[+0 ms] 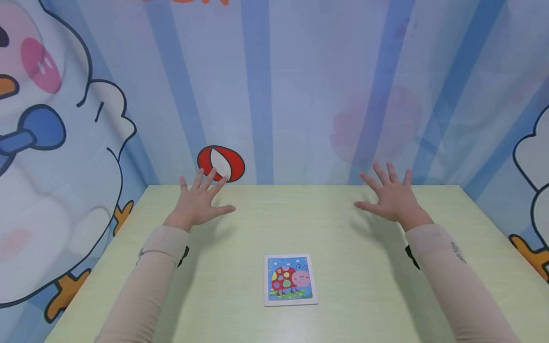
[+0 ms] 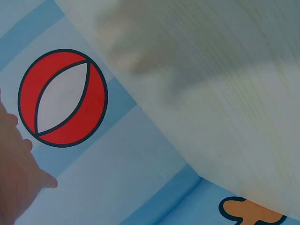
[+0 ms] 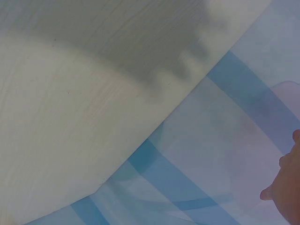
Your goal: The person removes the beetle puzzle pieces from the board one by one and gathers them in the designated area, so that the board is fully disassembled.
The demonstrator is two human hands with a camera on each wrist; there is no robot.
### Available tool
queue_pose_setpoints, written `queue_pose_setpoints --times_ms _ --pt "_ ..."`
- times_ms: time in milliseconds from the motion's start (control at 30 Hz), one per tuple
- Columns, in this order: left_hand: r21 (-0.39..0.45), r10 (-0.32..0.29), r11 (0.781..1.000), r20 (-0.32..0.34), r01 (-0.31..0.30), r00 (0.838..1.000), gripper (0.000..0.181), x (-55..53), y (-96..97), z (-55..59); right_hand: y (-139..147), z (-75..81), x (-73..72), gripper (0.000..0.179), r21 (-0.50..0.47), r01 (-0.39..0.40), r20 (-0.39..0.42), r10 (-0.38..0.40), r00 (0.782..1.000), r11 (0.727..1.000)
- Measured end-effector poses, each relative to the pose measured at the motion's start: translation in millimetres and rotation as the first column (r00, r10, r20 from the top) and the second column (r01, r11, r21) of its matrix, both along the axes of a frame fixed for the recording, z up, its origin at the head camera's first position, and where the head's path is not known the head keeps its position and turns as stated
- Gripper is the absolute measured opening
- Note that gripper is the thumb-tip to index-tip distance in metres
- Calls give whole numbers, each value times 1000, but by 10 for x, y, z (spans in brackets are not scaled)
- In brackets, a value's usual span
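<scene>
A small picture board (image 1: 290,279) with a white border lies on the table near its front, showing a red spotted ladybug with a pink face on a blue ground. My left hand (image 1: 198,200) hovers over the far left of the table, fingers spread and nothing in it. On the far right, my right hand (image 1: 392,196) is likewise raised with its fingers splayed, holding nothing. Both hands are well beyond the board. Only part of the left hand (image 2: 21,178) shows in the left wrist view, and part of the right hand (image 3: 287,190) in the right wrist view.
The pale wooden table (image 1: 343,295) ends at a blue striped curtain (image 1: 300,95) behind it. Printed on that cloth are a red and white ball (image 1: 237,164) and a large white cartoon bird (image 1: 55,190) at left. Hand shadows fall on the tabletop.
</scene>
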State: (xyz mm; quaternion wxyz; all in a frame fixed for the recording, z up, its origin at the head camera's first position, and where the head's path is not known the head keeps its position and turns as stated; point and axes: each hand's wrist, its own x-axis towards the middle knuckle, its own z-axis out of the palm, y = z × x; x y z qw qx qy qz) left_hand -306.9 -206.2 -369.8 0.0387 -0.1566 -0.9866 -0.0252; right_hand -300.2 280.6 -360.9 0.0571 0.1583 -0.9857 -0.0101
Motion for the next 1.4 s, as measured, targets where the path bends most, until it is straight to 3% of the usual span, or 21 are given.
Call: queue_pose_setpoints --times_ms 433,633,867,1000,1233,1400 --pt "0 -10 1000 12 10 1000 90 22 15 -8 3 -4 14 87 -18 -10 -20 10 1000 1000" --pt "48 3 999 25 -5 1000 91 95 79 5 -83 22 10 86 -100 -64 -25 62 998 993" --pt "190 -45 981 48 35 998 90 324 294 64 -322 119 109 79 -274 -151 -43 145 988 950" --pt "223 -77 972 28 69 997 89 458 395 48 -479 148 179 74 -341 -193 -49 187 981 920" --pt "279 -95 956 9 88 995 88 692 537 -38 -746 98 321 69 -374 -313 -83 305 949 873" --pt "323 -118 940 11 108 993 88 828 607 -102 -954 47 436 71 -401 -362 -60 370 927 841"
